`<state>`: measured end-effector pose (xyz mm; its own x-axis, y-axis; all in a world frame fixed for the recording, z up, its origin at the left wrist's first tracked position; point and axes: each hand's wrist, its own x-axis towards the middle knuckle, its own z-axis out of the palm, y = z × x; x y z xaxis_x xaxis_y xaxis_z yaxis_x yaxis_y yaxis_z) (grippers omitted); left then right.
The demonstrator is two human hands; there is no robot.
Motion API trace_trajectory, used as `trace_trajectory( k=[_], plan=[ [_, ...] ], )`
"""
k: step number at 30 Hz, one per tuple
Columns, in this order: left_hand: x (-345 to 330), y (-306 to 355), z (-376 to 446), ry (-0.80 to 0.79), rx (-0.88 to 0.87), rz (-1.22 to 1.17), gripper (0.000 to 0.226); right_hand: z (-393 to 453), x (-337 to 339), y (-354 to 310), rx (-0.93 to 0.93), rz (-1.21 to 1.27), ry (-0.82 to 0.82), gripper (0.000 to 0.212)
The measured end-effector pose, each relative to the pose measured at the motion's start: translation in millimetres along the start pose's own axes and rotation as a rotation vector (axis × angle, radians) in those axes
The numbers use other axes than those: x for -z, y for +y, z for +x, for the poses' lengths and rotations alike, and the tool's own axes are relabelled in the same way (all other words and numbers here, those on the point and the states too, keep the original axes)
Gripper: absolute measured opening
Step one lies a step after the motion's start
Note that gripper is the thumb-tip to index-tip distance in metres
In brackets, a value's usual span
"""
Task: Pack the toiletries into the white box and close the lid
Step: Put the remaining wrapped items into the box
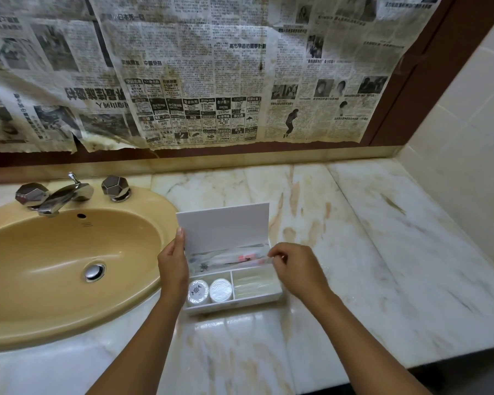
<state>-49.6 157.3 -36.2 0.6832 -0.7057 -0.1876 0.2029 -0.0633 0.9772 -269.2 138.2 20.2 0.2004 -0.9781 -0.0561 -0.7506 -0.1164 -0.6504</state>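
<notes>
A white box (234, 305) stands on the marble counter, its lid (224, 225) raised upright at the back. Two round white wrapped items (210, 290) sit in its front left compartment. Clear wrapped packets (254, 283) lie in the front right one. Long clear packets (223, 259) with red print fill the rear compartment. My left hand (174, 263) holds the box's left side, thumb against the lid. My right hand (293, 266) pinches the right end of a long clear packet over the rear compartment.
A tan sink (54, 280) with a chrome tap (60, 196) lies directly left of the box. Marble counter (382, 252) stretches right to a tiled wall. Newspaper sheets (183, 67) cover the wall behind. The counter's front edge runs below right.
</notes>
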Motion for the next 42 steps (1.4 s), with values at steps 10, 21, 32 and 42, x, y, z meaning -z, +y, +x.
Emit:
trace_trajectory(
  k=[10, 21, 32, 42],
  plan=[
    [-1, 4, -3, -0.010, 0.002, 0.000, 0.034, -12, -1, 94, -0.309, -0.301, -0.097, 0.040],
    [0, 6, -4, -0.008, 0.021, 0.002, 0.036, -9, 3, 80, -0.283, -0.349, 0.016, 0.025],
    [0, 6, -4, -0.004, 0.034, 0.013, 0.037, -12, 10, -2, 0.069, -0.140, 0.096, 0.012],
    [1, 5, -4, -0.006, 0.037, 0.015, 0.037, -9, -41, -26, 0.056, -0.409, -0.292, 0.020]
  ],
)
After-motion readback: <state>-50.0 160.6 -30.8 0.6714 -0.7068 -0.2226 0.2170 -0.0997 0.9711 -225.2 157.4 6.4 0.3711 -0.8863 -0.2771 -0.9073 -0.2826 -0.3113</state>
